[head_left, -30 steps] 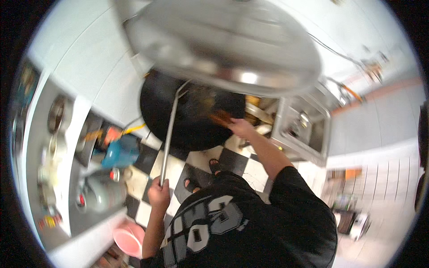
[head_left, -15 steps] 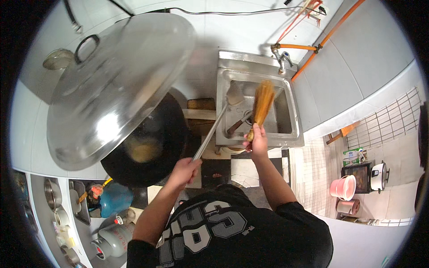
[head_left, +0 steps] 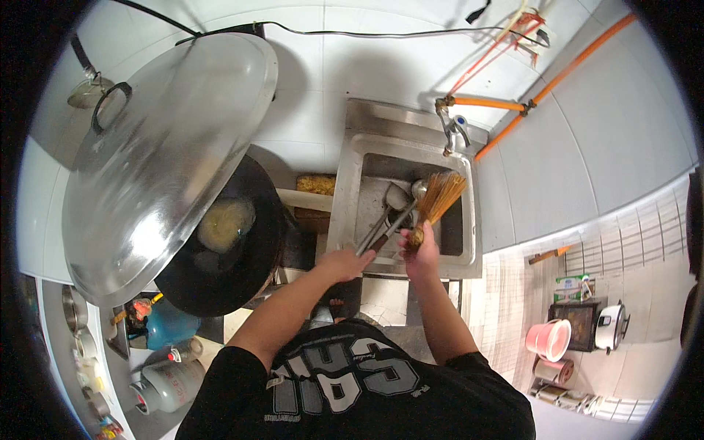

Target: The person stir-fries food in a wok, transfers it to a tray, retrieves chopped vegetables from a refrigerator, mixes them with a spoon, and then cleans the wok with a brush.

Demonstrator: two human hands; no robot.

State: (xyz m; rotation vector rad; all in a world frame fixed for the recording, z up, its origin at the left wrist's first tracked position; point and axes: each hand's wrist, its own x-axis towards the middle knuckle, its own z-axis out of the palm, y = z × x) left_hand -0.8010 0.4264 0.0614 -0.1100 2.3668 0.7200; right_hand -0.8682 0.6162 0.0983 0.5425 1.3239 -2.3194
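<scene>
My left hand (head_left: 346,265) is closed round the long metal handle of a wok spatula (head_left: 397,196), whose blade is down in the steel sink (head_left: 342,191). My right hand (head_left: 422,253) grips the bound base of a bamboo brush (head_left: 443,195), its bristles fanned out over the sink's right side. Beside the spatula rests a ladle (head_left: 419,189), its brown-ended handle slanting toward my left hand; whether that hand also touches it I cannot tell. Left of the sink stands a black wok (head_left: 257,264) with some pale liquid in its bottom.
A large domed metal lid (head_left: 169,161) leans over the wok. The tap (head_left: 453,136) is behind the sink, fed by an orange pipe (head_left: 488,103). Gas cylinders (head_left: 172,385) stand low at left. A pink bucket (head_left: 548,339) and a rice cooker (head_left: 609,327) are at far right.
My left hand has moved right to the sink's front edge, lowering the spatula into the basin. The brush has tilted to the right and lower. The view has shifted.
</scene>
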